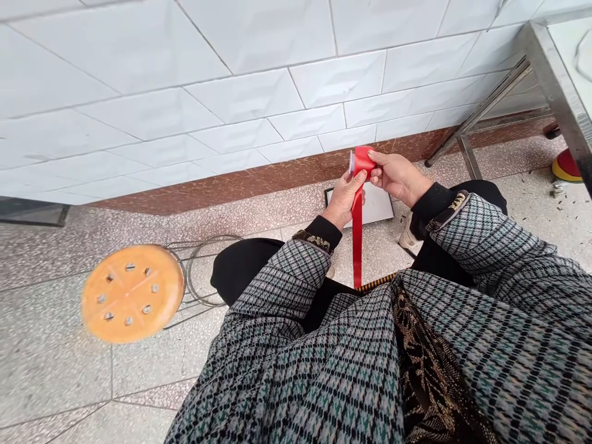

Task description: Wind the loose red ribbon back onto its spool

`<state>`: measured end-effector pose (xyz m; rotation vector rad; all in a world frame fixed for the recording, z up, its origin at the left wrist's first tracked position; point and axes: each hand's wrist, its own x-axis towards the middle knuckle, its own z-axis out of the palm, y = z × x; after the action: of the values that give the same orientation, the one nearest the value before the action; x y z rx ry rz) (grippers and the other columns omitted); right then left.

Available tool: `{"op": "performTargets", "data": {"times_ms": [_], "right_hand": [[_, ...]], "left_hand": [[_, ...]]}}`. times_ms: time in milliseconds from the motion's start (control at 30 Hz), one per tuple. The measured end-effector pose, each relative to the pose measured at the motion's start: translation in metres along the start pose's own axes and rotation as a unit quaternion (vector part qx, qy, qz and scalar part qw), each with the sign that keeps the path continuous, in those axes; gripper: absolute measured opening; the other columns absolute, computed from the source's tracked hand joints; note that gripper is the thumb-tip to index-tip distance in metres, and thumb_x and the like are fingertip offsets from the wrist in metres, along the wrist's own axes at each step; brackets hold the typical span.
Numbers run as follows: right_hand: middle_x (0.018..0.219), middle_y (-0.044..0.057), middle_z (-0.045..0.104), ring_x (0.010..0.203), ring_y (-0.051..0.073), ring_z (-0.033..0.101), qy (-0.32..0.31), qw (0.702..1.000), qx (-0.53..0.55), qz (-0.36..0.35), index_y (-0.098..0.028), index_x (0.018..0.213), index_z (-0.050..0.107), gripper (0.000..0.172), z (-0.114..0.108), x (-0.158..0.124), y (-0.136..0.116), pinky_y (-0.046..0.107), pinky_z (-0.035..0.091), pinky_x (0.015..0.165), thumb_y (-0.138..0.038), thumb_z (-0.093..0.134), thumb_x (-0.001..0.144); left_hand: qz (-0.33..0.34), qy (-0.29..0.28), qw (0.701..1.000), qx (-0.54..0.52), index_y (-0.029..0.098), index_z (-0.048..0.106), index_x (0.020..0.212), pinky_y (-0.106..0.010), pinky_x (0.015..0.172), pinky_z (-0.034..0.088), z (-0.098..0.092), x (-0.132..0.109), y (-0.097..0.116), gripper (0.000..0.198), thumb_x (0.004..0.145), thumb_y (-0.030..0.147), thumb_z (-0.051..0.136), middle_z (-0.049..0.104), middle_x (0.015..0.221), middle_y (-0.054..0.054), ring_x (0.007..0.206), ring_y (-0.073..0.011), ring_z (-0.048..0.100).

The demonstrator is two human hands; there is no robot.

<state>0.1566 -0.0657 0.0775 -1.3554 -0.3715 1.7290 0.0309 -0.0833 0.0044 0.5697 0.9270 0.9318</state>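
A red ribbon [357, 237] is wrapped round a small, pale-edged piece, partly hidden, that looks like a spool or tube end. One long end of it hangs straight down towards my lap. My left hand [343, 198] grips the ribbon and the lower left of the wrapped piece, thumb on top. At the upper right, my right hand [398, 174] pinches the wrapped part between thumb and bent fingers. Both hands are close together in front of my knees. Below them a white rectangular panel with a dark edge [377, 206] lies on the floor.
An orange round stool [134, 295] with holes in its seat and wire legs stands at the left. A metal-framed table [562, 92] is at the upper right. A red and yellow object [568, 166] lies beneath it. The white tiled wall [259, 92] rises ahead.
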Motion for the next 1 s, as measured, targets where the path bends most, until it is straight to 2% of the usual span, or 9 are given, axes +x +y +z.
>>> {"op": "performTargets", "data": {"times_ms": [100,233,300,433,600,667,767,900,1000], "right_hand": [[0.052,-0.006,0.047,0.04,0.004,0.04,0.015,0.999,-0.021,-0.036,-0.016,0.075,0.055,0.034,0.001,0.002,0.001,0.014,0.042,0.042,-0.014,0.056,0.109],[0.054,-0.006,0.05,0.041,0.004,0.04,0.026,0.997,-0.043,-0.06,-0.015,0.072,0.055,0.037,0.002,0.003,0.0,0.015,0.041,0.043,-0.012,0.055,0.109],[0.052,-0.006,0.049,0.04,0.004,0.04,0.017,0.997,-0.048,-0.062,-0.016,0.069,0.053,0.04,0.001,0.004,0.001,0.015,0.04,0.043,-0.012,0.054,0.109],[0.045,-0.005,0.042,0.037,0.005,0.038,-0.016,0.996,-0.07,-0.06,-0.017,0.062,0.049,0.048,0.0,0.007,0.004,0.017,0.037,0.041,-0.014,0.05,0.11],[0.048,-0.005,0.043,0.038,0.004,0.033,-0.003,0.996,-0.074,-0.048,-0.017,0.064,0.049,0.045,-0.001,0.007,0.003,0.015,0.027,0.037,-0.011,0.052,0.108],[0.05,-0.005,0.043,0.039,0.003,0.034,0.01,0.997,-0.062,-0.038,-0.016,0.067,0.049,0.041,0.0,0.006,0.001,0.014,0.024,0.037,-0.008,0.052,0.107],[0.052,-0.007,0.04,0.039,0.003,0.032,0.022,0.999,-0.03,-0.025,-0.017,0.071,0.048,0.037,0.0,0.005,0.0,0.013,0.022,0.036,-0.008,0.051,0.107],[0.054,-0.009,0.039,0.037,0.003,0.03,0.007,1.0,0.003,-0.007,-0.018,0.081,0.05,0.029,-0.003,0.005,-0.004,0.013,0.02,0.035,-0.012,0.049,0.109],[0.053,-0.009,0.04,0.036,0.002,0.027,0.001,1.0,-0.002,0.011,-0.017,0.086,0.052,0.025,-0.005,0.005,-0.008,0.012,0.019,0.035,-0.012,0.046,0.109]], "left_hand": [[0.004,0.022,1.0,-0.003,0.022,0.057,0.095,-0.023,0.04,0.025,0.004,-0.004,0.0,0.052,0.073,0.052,0.093,0.041,0.052,0.013,0.038,-0.004,0.036],[0.037,0.077,0.996,-0.008,0.02,0.057,0.086,-0.021,0.044,0.033,0.013,-0.013,0.0,0.041,0.081,0.044,0.089,0.049,0.056,0.009,0.042,-0.0039,0.041],[0.036,0.058,0.998,-0.004,0.019,0.057,0.082,-0.021,0.042,0.031,0.015,-0.015,-0.001,0.037,0.086,0.044,0.084,0.048,0.054,0.009,0.04,-0.0038,0.039],[-0.011,-0.007,1.0,0.006,0.019,0.059,0.076,-0.021,0.04,0.029,0.013,-0.015,-0.002,0.038,0.092,0.049,0.077,0.04,0.048,0.009,0.037,-0.0046,0.035],[-0.004,-0.034,0.999,0.027,0.015,0.063,0.076,-0.021,0.053,0.046,0.008,-0.01,0.0,0.032,0.09,0.038,0.08,0.06,0.066,0.003,0.049,-0.0051,0.053],[-0.009,-0.036,0.999,0.029,0.015,0.063,0.076,-0.022,0.057,0.049,0.005,-0.008,0.0,0.03,0.088,0.035,0.082,0.064,0.072,0.002,0.053,-0.0054,0.056],[-0.021,-0.013,0.999,0.036,0.014,0.063,0.077,-0.022,0.057,0.048,0.002,-0.007,-0.001,0.031,0.088,0.035,0.082,0.061,0.068,0.003,0.049,-0.004,0.049],[-0.015,0.022,0.998,0.053,0.015,0.061,0.079,-0.021,0.052,0.042,0.0,-0.006,-0.004,0.03,0.087,0.035,0.083,0.051,0.057,0.007,0.044,-0.0029,0.038],[0.019,0.06,0.996,0.07,0.018,0.061,0.096,-0.021,0.048,0.038,0.0,-0.004,-0.005,0.031,0.082,0.027,0.087,0.056,0.062,0.009,0.042,-0.0029,0.038]]}}
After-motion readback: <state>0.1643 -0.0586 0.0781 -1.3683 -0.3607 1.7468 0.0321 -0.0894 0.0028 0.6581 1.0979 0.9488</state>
